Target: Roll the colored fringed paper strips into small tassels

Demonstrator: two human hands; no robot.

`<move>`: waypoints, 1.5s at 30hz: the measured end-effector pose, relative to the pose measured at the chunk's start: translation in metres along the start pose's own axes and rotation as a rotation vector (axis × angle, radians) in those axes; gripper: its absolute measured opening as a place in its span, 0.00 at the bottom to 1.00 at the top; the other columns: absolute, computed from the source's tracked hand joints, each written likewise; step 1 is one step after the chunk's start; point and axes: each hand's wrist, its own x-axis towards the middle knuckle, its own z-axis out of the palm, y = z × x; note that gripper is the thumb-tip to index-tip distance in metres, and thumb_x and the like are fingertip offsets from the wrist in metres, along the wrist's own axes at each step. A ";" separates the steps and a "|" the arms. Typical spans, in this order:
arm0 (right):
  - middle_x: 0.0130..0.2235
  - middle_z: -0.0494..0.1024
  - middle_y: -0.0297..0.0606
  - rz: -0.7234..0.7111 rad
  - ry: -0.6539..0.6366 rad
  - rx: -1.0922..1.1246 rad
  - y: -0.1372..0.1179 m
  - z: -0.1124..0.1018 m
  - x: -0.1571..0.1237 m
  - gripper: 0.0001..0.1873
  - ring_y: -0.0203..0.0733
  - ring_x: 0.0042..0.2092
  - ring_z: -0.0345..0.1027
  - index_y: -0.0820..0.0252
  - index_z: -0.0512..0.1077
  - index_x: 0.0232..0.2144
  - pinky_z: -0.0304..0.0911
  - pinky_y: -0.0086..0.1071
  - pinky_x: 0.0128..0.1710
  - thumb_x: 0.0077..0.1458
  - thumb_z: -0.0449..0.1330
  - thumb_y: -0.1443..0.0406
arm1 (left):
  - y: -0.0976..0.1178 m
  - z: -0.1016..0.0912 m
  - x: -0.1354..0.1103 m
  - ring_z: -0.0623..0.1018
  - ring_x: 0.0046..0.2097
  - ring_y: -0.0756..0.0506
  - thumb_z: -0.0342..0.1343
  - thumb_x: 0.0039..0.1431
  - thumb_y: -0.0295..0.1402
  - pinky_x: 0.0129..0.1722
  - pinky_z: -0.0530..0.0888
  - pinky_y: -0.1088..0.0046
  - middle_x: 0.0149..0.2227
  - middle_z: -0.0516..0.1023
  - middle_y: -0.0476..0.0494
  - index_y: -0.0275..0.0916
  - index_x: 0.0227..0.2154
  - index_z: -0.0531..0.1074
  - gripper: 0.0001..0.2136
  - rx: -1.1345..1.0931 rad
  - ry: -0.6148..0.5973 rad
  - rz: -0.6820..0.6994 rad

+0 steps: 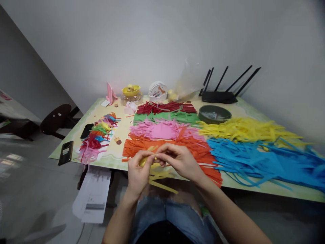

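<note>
Yellow paper fringe [162, 175] hangs between my hands at the table's near edge, its loose strips dangling over my lap. My left hand [139, 171] is closed on it, thumb and forefinger pinched. Fingertips of my right hand [179, 159] pinch the same yellow piece, meeting the left ones. Just behind lies fringed orange paper [142, 145], with pink [162, 130], green [165, 117] and dark red [166, 107] fringed paper beyond. To the right are yellow fringed strips [248, 129] and blue fringed strips [269, 159].
Multicoloured tassels [98, 137] lie at the left beside two phones [66, 152]. A dark green bowl [214, 114] and a black router [219, 97] stand at the back right. A yellow fruit bowl [131, 90] and white holder [157, 91] are near the wall. A dark stool [56, 118] is left.
</note>
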 end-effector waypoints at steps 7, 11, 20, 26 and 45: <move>0.23 0.74 0.33 0.060 0.016 0.024 0.003 0.003 0.000 0.13 0.29 0.20 0.62 0.62 0.73 0.32 0.60 0.23 0.19 0.53 0.62 0.57 | -0.011 0.000 -0.006 0.77 0.31 0.50 0.54 0.61 0.32 0.34 0.72 0.77 0.29 0.76 0.47 0.36 0.34 0.71 0.05 -0.047 -0.061 0.015; 0.23 0.73 0.32 0.023 0.044 -0.053 0.005 0.003 -0.001 0.12 0.29 0.20 0.61 0.62 0.73 0.33 0.58 0.23 0.19 0.55 0.61 0.58 | -0.013 -0.003 -0.008 0.76 0.29 0.51 0.53 0.61 0.31 0.32 0.72 0.77 0.29 0.75 0.48 0.37 0.34 0.69 0.03 0.032 -0.049 0.077; 0.23 0.72 0.31 0.094 0.026 0.089 0.012 0.011 -0.004 0.14 0.27 0.19 0.58 0.62 0.70 0.33 0.54 0.23 0.18 0.56 0.60 0.56 | -0.014 0.000 -0.007 0.78 0.32 0.50 0.54 0.61 0.32 0.33 0.73 0.77 0.30 0.74 0.48 0.38 0.34 0.67 0.03 -0.134 -0.092 -0.008; 0.23 0.74 0.33 0.146 -0.064 0.079 0.006 0.007 0.004 0.16 0.26 0.18 0.55 0.64 0.73 0.31 0.49 0.22 0.16 0.52 0.63 0.55 | -0.020 -0.003 -0.010 0.78 0.32 0.49 0.55 0.61 0.35 0.34 0.73 0.76 0.29 0.75 0.48 0.38 0.34 0.65 0.06 -0.210 -0.101 -0.070; 0.18 0.61 0.27 -0.079 0.128 -0.313 -0.006 0.014 0.013 0.12 0.30 0.20 0.51 0.63 0.73 0.29 0.49 0.25 0.20 0.56 0.58 0.59 | -0.035 -0.001 0.002 0.76 0.27 0.51 0.67 0.45 0.36 0.32 0.71 0.77 0.23 0.76 0.51 0.38 0.25 0.63 0.16 -0.714 0.002 -0.296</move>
